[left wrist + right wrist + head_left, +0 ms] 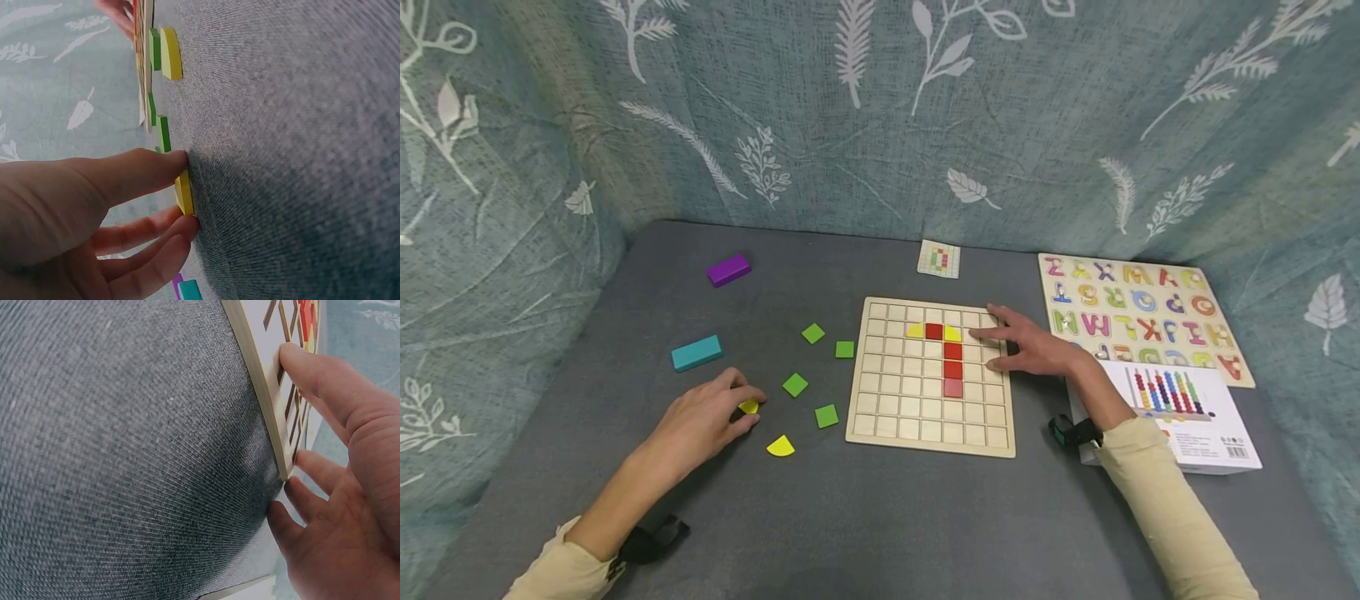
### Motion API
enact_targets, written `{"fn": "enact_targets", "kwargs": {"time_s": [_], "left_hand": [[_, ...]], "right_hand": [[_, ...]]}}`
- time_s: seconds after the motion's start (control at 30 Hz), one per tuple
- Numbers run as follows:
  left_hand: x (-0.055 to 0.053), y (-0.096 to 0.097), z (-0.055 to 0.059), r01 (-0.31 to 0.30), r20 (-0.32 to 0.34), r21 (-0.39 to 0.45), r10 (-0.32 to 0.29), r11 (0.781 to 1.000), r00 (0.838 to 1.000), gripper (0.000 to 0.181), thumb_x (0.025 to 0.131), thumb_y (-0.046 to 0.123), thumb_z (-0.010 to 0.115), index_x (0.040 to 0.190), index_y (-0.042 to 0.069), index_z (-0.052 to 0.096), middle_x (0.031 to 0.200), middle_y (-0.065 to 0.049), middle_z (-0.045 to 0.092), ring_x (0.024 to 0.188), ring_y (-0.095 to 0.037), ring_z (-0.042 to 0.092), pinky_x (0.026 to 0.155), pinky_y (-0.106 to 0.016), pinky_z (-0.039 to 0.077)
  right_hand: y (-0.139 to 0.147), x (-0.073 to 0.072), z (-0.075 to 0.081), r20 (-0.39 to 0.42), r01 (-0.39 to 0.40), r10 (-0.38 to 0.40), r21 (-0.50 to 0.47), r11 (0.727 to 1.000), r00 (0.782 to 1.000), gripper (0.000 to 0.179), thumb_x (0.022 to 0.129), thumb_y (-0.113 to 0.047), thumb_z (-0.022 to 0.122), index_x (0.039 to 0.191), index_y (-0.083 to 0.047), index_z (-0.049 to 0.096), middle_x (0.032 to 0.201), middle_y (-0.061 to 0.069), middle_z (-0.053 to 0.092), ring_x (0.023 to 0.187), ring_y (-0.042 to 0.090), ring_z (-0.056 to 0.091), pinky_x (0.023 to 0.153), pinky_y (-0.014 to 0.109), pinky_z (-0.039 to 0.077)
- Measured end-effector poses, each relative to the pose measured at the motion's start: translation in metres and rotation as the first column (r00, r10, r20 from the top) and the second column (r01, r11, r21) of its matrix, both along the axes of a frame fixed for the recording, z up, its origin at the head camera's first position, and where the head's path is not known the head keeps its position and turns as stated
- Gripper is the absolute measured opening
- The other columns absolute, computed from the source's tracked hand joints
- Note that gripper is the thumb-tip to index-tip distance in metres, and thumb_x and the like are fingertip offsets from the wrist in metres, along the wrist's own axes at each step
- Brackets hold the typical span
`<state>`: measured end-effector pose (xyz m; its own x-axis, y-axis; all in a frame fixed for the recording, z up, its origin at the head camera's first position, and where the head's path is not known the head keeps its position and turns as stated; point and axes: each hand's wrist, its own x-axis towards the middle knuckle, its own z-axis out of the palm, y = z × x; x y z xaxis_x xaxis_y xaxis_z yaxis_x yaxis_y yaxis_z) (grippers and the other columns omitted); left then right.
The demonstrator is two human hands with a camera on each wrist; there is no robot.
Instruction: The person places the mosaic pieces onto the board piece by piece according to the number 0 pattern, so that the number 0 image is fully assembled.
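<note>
Yellow piece point(748, 407) pinched by the left hand point(707, 414), right hand point(1032, 347) spread at the grid board point(908, 406)

On the left side of the dark desk point(865, 517), the thumb and fingers of the left hand are closed about the yellow piece, low over the surface; whether it touches the surface there I cannot tell. Just beside it, nearer the person, lies a yellow quarter-round point(780, 447). Four green squares point(795, 385) are scattered between that hand and the grid board, one of them close to the board's left edge.

The right hand has its fingers apart, with the thumb on the board's face near the right edge. Set in the board's cells are a yellow shape point(914, 330), a red square point(933, 331) and a second yellow shape point(952, 334) in a row, with three more red squares point(952, 369) running down from the right-hand yellow one.

A teal block point(696, 353) lies beyond the left hand, and a purple block point(728, 270) farther back. Behind the board is a small patterned card point(938, 259). At the right, a white box point(1198, 429) with an abacus picture overlaps the near edge of an alphabet board point(1142, 312).
</note>
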<state>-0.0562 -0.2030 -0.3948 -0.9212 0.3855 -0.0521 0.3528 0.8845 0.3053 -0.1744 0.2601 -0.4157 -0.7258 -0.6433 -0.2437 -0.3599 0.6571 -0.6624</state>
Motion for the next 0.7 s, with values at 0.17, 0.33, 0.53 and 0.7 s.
{"fn": "enact_targets", "kwargs": {"time_s": [0.17, 0.33, 0.53, 0.7], "left_hand": [[0.0, -0.001, -0.001, 0.024, -0.022, 0.022, -0.024, 0.999, 0.999, 0.023, 0.081, 0.008, 0.076, 0.104, 0.011, 0.074, 0.096, -0.004, 0.061, 0.068, -0.009, 0.049, 0.055, -0.024, 0.036], [-0.001, -0.003, -0.001, 0.016, -0.01, 0.035, -0.015, 0.999, 1.0, 0.024, 0.079, 0.004, 0.076, 0.103, 0.011, 0.074, 0.093, -0.003, 0.061, 0.064, -0.009, 0.045, 0.053, -0.023, 0.034], [-0.002, -0.002, 0.001, 0.005, 0.033, 0.051, -0.007, 0.999, 0.999, 0.025, 0.079, 0.004, 0.075, 0.103, 0.009, 0.074, 0.092, -0.003, 0.06, 0.064, -0.009, 0.042, 0.054, -0.022, 0.033], [-0.007, 0.008, 0.004, 0.019, 0.044, 0.067, -0.022, 0.998, 0.999, 0.023, 0.081, 0.005, 0.074, 0.103, 0.01, 0.074, 0.093, -0.002, 0.06, 0.067, -0.009, 0.044, 0.056, -0.022, 0.034]], "right_hand": [[0.001, 0.0, -0.001, -0.001, 0.0, 0.0, -0.006, 1.0, 1.0, 0.057, 0.092, -0.018, 0.067, 0.143, -0.005, 0.046, 0.159, 0.028, 0.008, 0.146, 0.05, 0.007, 0.111, 0.067, 0.017], [0.001, 0.001, -0.001, -0.004, 0.001, -0.001, -0.008, 1.0, 1.0, 0.057, 0.092, -0.018, 0.067, 0.143, -0.004, 0.046, 0.159, 0.029, 0.008, 0.146, 0.05, 0.007, 0.111, 0.067, 0.017], [0.0, 0.001, -0.001, -0.005, 0.001, -0.001, -0.008, 1.0, 1.0, 0.057, 0.091, -0.018, 0.067, 0.143, -0.004, 0.047, 0.159, 0.029, 0.008, 0.146, 0.05, 0.007, 0.111, 0.067, 0.017], [0.0, 0.001, -0.001, -0.005, 0.005, -0.005, -0.001, 1.0, 1.0, 0.057, 0.091, -0.019, 0.067, 0.143, -0.005, 0.046, 0.159, 0.029, 0.008, 0.146, 0.05, 0.007, 0.111, 0.067, 0.017]]}}
